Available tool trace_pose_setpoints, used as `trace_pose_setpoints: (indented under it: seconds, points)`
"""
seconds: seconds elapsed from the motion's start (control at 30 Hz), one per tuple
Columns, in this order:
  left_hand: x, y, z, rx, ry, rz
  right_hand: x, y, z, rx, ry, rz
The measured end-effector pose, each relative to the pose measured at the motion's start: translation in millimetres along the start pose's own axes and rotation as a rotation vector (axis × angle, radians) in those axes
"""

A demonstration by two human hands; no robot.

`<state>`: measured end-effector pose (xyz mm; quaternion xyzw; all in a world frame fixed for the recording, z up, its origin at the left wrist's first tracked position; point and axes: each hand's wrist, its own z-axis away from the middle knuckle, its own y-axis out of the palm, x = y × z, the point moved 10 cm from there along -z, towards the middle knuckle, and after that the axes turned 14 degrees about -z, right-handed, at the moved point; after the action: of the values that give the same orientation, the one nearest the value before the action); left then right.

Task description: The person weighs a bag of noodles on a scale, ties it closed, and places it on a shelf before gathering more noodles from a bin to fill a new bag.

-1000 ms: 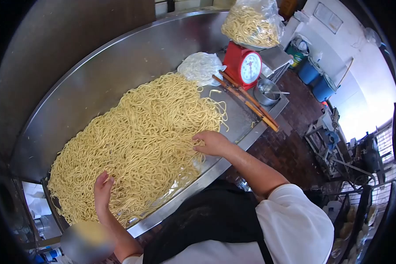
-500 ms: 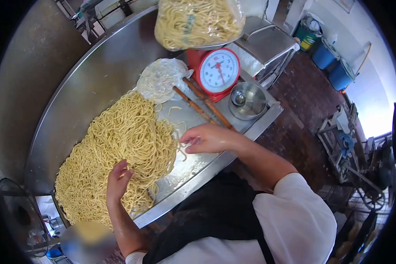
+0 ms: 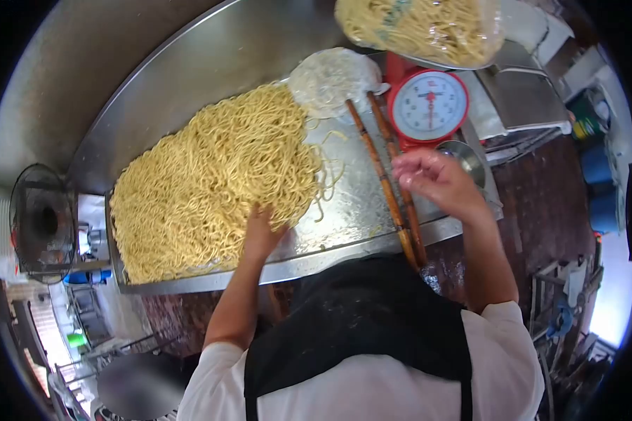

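Apron cloth, black (image 3: 358, 302), fills the space closest to us, worn over a white shirt (image 3: 372, 393). Just past it runs the near rim of our metal table (image 3: 344, 217).

Our left hand (image 3: 261, 235) reaches over this rim to the noodles (image 3: 217, 182), its fingertips touching the front edge of the heap near its right end. We see the thumb standing apart from the fingers, but we cannot tell whether they pinch any strands. The heap covers the left part of the table, and a few loose strands trail off its right side onto bare metal.

Our right hand (image 3: 435, 182) hangs raised, well apart from the noodles, with fingers bent and a narrow gap left to the thumb. Below it in our view lie two brown rods (image 3: 386, 184), side by side, their near ends jutting over the rim. A metal bowl (image 3: 463, 160) shows beside this hand, partly hidden by it.

Farther back we find a red scale (image 3: 429, 105) with a round white dial, and left of it a crumpled clear bag (image 3: 330, 81) touching the heap. A plastic bag packed with noodles (image 3: 421, 28) rests on the scale's pan. Beyond the table we make out a fan (image 3: 42, 217) at left and blue bins (image 3: 607, 186) at right.
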<state>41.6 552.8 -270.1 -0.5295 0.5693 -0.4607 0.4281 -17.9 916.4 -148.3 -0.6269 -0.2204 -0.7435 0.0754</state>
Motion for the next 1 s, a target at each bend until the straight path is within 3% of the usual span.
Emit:
trace_pose_setpoints:
  seconds: [0.03, 0.1, 0.3, 0.33, 0.37, 0.4, 0.43, 0.5, 0.57, 0.7, 0.77, 0.8, 0.83, 0.87, 0.9, 0.97, 1.0]
  points:
    - [-6, 7, -3, -0.005, -0.038, -0.009, -14, 10, -3, 0.021, 0.008, -0.008]
    - [-8, 55, -16, 0.272, -0.119, 0.250, -36, 31, -8, 0.092, 0.061, 0.090]
    - [-69, -11, -53, 0.380, 0.044, 0.297, -75, 67, -40, 0.124, 0.182, 0.267]
    - [-65, -17, -55, 0.368, 0.017, 0.305, -79, 75, -47, 0.112, 0.200, 0.338]
    - [-72, -32, -56, 0.272, 0.133, 0.331, -82, 93, -52, 0.142, 0.203, 0.354]
    - [-77, -49, -54, 0.177, 0.244, 0.350, -64, 117, -58, 0.142, -0.010, 0.457]
    - [-70, -59, -54, 0.174, 0.202, 0.349, -47, 144, -61, 0.148, -0.224, 0.544]
    - [-68, -101, -57, 0.101, 0.301, 0.401, -52, 183, -75, 0.199, -0.272, 0.686]
    - [-55, -161, -66, -0.119, 0.339, 0.404, -61, 189, -95, 0.088, -0.190, 0.363]
    - [-10, -244, -105, -0.299, 0.349, 0.554, -7, 213, -122, 0.083, -0.319, 0.279]
    - [6, -286, -118, -0.426, 0.367, 0.388, 80, 265, -104, 0.105, -0.915, 0.827]
    - [14, -308, -122, -0.561, 0.396, 0.424, 94, 275, -107, 0.091, -0.916, 0.842]
    - [22, -331, -121, -0.695, 0.421, 0.458, 102, 278, -117, 0.127, -0.801, 0.563]
    - [27, -346, -127, -0.698, 0.431, 0.464, 106, 284, -127, 0.161, -0.681, 0.281]
    - [39, -361, -138, -0.606, 0.427, 0.712, 117, 299, -132, 0.153, -0.686, 0.285]
    - [42, -396, -145, -0.504, 0.424, 0.956, 148, 323, -134, 0.145, -0.747, 0.011]
    - [57, -402, -150, -0.418, 0.203, 1.248, 174, 345, -129, 0.142, -0.749, 0.013]
